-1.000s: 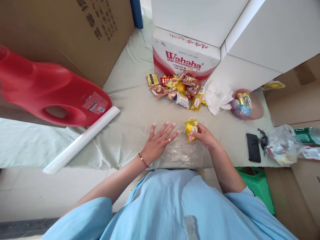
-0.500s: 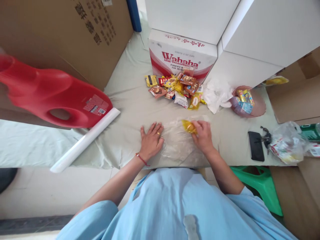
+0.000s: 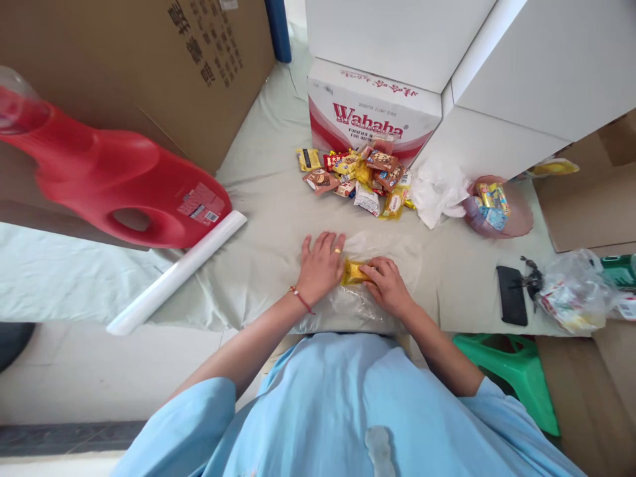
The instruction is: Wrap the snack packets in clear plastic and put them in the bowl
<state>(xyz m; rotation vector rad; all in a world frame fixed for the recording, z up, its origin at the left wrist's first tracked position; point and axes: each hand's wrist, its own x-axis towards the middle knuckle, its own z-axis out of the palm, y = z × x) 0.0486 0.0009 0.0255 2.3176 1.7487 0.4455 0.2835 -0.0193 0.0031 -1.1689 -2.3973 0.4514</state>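
Note:
A yellow-wrapped snack packet (image 3: 352, 272) lies on a sheet of clear plastic film (image 3: 365, 306) in front of me. My right hand (image 3: 389, 286) grips the packet's right end between thumb and fingers. At the packet's left end is my left hand (image 3: 320, 268), palm down with the fingers apart; whether its edge touches the wrapper I cannot tell. Beyond the film, a heap of wrapped snacks (image 3: 365, 201) in brown, red, yellow and white lies against a Wahaha carton (image 3: 370, 112).
At the left lie a big red jug (image 3: 124, 179) and a white film roll (image 3: 176, 275). Crumpled white plastic (image 3: 437, 192), a pink bowl (image 3: 519, 218) with snacks, a black phone (image 3: 511, 296) and a stuffed plastic bag (image 3: 571, 291) are on the right. A green stool (image 3: 534, 384) stands below.
My right hand has brought the yellow packet down and left, from above the film onto it. My left hand has slid right, over to the packet's left end.

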